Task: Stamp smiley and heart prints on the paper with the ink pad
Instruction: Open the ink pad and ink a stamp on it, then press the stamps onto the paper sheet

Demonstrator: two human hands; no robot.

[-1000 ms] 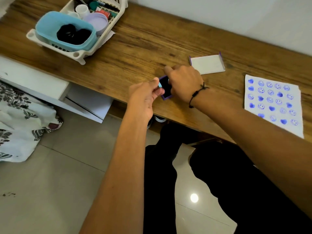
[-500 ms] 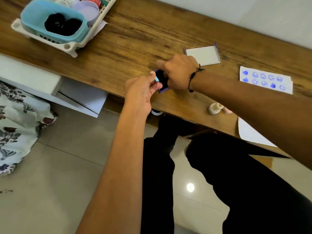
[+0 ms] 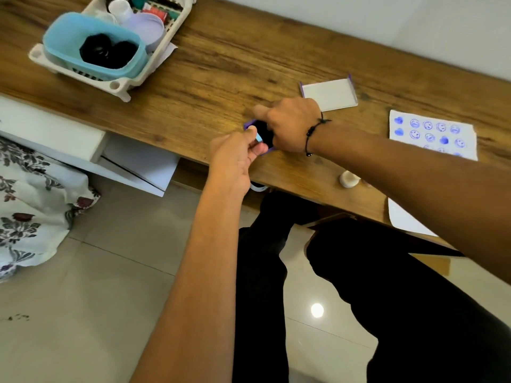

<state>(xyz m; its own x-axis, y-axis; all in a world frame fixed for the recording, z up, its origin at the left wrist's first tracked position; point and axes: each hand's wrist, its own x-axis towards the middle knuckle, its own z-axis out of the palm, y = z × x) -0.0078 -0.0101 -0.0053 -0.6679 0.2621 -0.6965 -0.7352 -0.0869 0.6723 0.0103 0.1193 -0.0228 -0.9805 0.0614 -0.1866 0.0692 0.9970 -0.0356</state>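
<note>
Both hands are barely shifting: right hand (image 3: 290,124) is gripping the ink pad (image 3: 255,128) on the bench (image 3: 221,64); left hand (image 3: 235,156) is pinching the stamp (image 3: 259,137) against it. Press squarely for even inking.

Even indoor light, lamp glare spot on floor (image 3: 317,310), mild motion blur throughout, wide-angle bending at desk (image 3: 221,67) edges.

No words or numbers are readable; the paper (image 3: 431,134) bears only blue smiley and heart stamp prints.
</note>
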